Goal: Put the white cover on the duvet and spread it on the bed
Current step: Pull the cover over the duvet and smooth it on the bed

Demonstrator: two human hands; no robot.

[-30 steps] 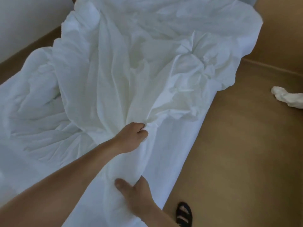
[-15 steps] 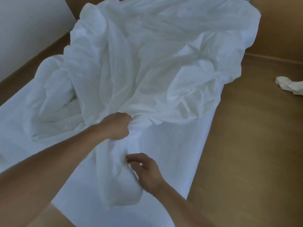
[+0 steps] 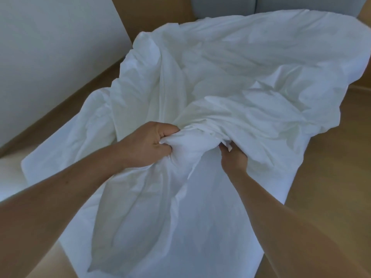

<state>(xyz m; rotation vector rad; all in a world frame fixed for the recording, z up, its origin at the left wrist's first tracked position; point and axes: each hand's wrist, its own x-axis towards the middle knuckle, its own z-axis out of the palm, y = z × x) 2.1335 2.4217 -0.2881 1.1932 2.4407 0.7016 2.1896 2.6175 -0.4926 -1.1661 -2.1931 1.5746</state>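
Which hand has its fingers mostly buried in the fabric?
The right hand: its fingers mostly vanish under folds of the white cover. The left hand grips a bunch, curled fingers in view.

You have a plain white duvet cover [image 3: 241,87] on a white bed sheet [image 3: 210,237]; tan floor [image 3: 331,177] at three o'clock, white wall [image 3: 50,57] at ten, pale grey headboard [image 3: 220,7] at twelve.

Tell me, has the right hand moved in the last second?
Yes. The right hand went further up the bed, away from its near end, and now grips the cover.
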